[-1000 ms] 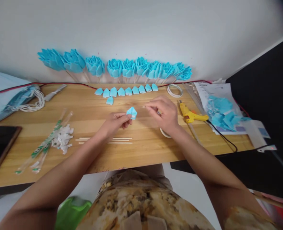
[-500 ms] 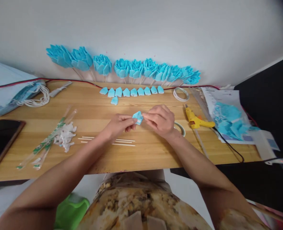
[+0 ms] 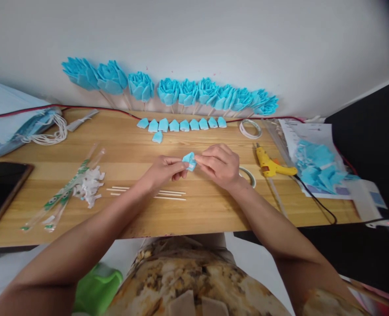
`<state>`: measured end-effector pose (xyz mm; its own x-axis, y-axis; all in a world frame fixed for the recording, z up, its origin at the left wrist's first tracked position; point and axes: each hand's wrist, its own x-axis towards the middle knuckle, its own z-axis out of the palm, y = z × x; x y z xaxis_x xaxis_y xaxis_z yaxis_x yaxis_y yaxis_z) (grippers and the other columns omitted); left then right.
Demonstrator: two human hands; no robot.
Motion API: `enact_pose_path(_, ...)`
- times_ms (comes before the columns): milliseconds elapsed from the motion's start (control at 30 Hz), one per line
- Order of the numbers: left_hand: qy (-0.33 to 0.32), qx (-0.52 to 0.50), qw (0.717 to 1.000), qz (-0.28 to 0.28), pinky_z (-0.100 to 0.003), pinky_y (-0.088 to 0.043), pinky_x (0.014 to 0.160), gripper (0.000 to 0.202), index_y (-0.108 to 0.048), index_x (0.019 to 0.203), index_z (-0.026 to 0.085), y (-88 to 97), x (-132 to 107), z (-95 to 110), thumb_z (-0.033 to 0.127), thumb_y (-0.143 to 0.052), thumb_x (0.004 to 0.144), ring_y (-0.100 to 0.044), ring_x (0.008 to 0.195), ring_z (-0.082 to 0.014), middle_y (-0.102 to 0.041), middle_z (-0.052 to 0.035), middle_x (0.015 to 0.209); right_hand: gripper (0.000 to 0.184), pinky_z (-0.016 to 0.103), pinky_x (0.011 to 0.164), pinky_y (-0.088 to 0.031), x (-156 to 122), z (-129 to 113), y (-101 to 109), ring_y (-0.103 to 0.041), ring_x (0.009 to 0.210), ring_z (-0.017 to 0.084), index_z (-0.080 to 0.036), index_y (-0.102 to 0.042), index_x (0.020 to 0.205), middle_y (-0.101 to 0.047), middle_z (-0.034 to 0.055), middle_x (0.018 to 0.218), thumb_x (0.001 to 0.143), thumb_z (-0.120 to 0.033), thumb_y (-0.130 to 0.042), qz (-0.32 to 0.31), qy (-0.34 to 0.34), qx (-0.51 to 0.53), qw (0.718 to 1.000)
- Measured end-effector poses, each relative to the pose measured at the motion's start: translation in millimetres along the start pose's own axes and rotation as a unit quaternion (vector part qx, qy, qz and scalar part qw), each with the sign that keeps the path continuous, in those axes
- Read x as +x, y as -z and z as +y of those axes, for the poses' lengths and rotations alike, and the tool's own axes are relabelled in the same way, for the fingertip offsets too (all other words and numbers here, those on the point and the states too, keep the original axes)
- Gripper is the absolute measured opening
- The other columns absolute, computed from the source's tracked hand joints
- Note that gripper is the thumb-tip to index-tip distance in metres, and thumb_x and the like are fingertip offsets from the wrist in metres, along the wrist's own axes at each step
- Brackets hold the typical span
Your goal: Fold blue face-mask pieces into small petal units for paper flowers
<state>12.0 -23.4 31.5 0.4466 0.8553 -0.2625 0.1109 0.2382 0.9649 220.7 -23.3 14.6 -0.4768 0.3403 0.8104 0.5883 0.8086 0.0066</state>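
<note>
Between my hands, above the table, is a small folded blue petal (image 3: 188,159) with a whitish strip along its lower part. My left hand (image 3: 168,169) pinches its left side between thumb and fingers. With closed fingertips, my right hand (image 3: 221,164) grips the petal's right edge. Behind them lies a row of similar folded blue petals (image 3: 184,126), and one single petal (image 3: 157,137) sits just in front of that row. Three thin wooden sticks (image 3: 170,198) lie on the table, partly covered by my left forearm.
Blue flowers on sticks (image 3: 141,86) lean along the wall. At right are tape rolls (image 3: 250,129), a yellow glue gun (image 3: 270,164) with a black cord, and loose blue pieces (image 3: 319,169). White scraps (image 3: 89,186), clear wrappers (image 3: 61,197) and a phone (image 3: 5,193) lie at left.
Both hands keep hold of the petal in nearly the same place, with only slight finger movement. The whole view has shifted a little.
</note>
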Motion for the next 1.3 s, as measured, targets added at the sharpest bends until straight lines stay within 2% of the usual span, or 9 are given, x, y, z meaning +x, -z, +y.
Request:
enact_pose_path(200,0.001,-0.005,1.0,0.002,-0.028,-0.036,0.056,0.032,-0.061,0.055,0.017,-0.9,-0.8,1.3,0.043,-0.066,0.073,-0.045,0.056,-0.0115,-0.057,-0.0009,0.057,0.015,0.031,0.067,-0.054,1.2,-0.6,1.0,-0.065,0.076,0.017,-0.029,-0.072,0.089,-0.072,0.0023,0.082,0.094,-0.018,-0.062,-0.047,-0.016,-0.023,0.998)
enact_pose_path(333,-0.001,-0.008,1.0,0.003,-0.027,-0.037,0.055,0.032,-0.062,0.056,0.017,-1.2,0.1,-0.1,0.045,-0.066,0.072,-0.045,0.055,-0.011,-0.058,-0.0009,0.058,0.014,0.031,0.068,-0.052,-0.1,-0.1,1.1,-0.063,0.077,0.017,-0.026,-0.071,0.098,-0.072,0.0021,0.084,0.094,-0.018,-0.061,-0.052,-0.026,0.006,0.998)
enact_pose_path(533,-0.018,0.012,1.0,0.015,-0.026,-0.037,0.055,0.031,-0.061,0.056,0.017,-0.5,1.4,-3.6,0.043,-0.068,0.072,-0.044,0.054,-0.0105,-0.057,-0.0006,0.058,0.018,0.034,0.071,-0.048,-0.8,2.8,1.7,-0.061,0.079,0.018,-0.027,-0.072,0.102,-0.07,0.0034,0.089,0.097,-0.023,-0.055,-0.12,-0.08,0.058,0.988)
enact_pose_path(733,-0.027,0.029,0.999,0.021,-0.026,-0.036,0.054,0.033,-0.06,0.056,0.017,-0.4,1.5,-4.6,0.045,-0.066,0.074,-0.043,0.054,-0.0107,-0.056,-0.0008,0.058,0.027,0.038,0.078,-0.05,2.7,1.2,7.5,-0.061,0.084,0.019,-0.026,-0.074,0.108,-0.069,0.006,0.095,0.097,-0.028,-0.049,-0.108,-0.107,0.142,0.978)
enact_pose_path(800,-0.035,0.04,0.998,0.018,-0.026,-0.036,0.055,0.035,-0.059,0.056,0.017,-0.7,1.0,-4.5,0.045,-0.065,0.076,-0.043,0.055,-0.0108,-0.055,-0.0008,0.058,0.029,0.038,0.082,-0.051,2.0,-0.4,8.5,-0.063,0.09,0.019,-0.026,-0.072,0.111,-0.068,0.0057,0.097,0.1,-0.031,-0.046,-0.09,-0.196,0.179,0.96)
enact_pose_path(900,-0.05,0.045,0.997,0.021,-0.026,-0.035,0.056,0.038,-0.058,0.057,0.017,-0.2,0.6,-4.6,0.047,-0.063,0.079,-0.043,0.056,-0.0109,-0.055,-0.0009,0.059,0.033,0.032,0.079,-0.053,-1.5,-2.0,5.9,-0.064,0.093,0.017,-0.026,-0.064,0.126,-0.068,0.0045,0.103,0.102,-0.039,-0.046,-0.077,-0.347,0.273,0.894)
enact_pose_path(1033,-0.056,0.089,0.994,0.011,-0.026,-0.034,0.057,0.04,-0.058,0.059,0.017,1.8,1.0,-5.9,0.05,-0.06,0.082,-0.043,0.056,-0.0112,-0.052,0.0001,0.058,0.04,0.028,0.077,-0.053,-3.6,-4.5,-1.1,-0.064,0.087,0.014,-0.024,-0.057,0.134,-0.068,0.0024,0.099,0.099,-0.041,-0.053,-0.105,-0.402,0.401,0.816)
enact_pose_path(1133,-0.064,0.134,0.989,0.008,-0.026,-0.032,0.057,0.041,-0.058,0.059,0.018,2.2,1.5,-7.1,0.051,-0.057,0.083,-0.041,0.056,-0.0115,-0.048,0.001,0.056,0.043,0.027,0.077,-0.052,-1.3,-8.6,-4.8,-0.062,0.085,0.013,-0.023,-0.058,0.134,-0.067,0.001,0.097,0.093,-0.036,-0.062,-0.125,-0.408,0.42,0.801)
enact_pose_path(1300,-0.071,0.165,0.984,0.009,-0.026,-0.025,0.055,0.039,-0.054,0.057,0.018,-0.5,2.0,-6.9,0.049,-0.058,0.08,-0.034,0.055,-0.0102,-0.038,0.0036,0.054,0.041,0.024,0.071,-0.05,1.0,-13.9,-8.2,-0.058,0.077,0.01,-0.024,-0.061,0.13,-0.063,-0.0018,0.089,0.088,-0.025,-0.062,-0.129,-0.415,0.393,0.81)
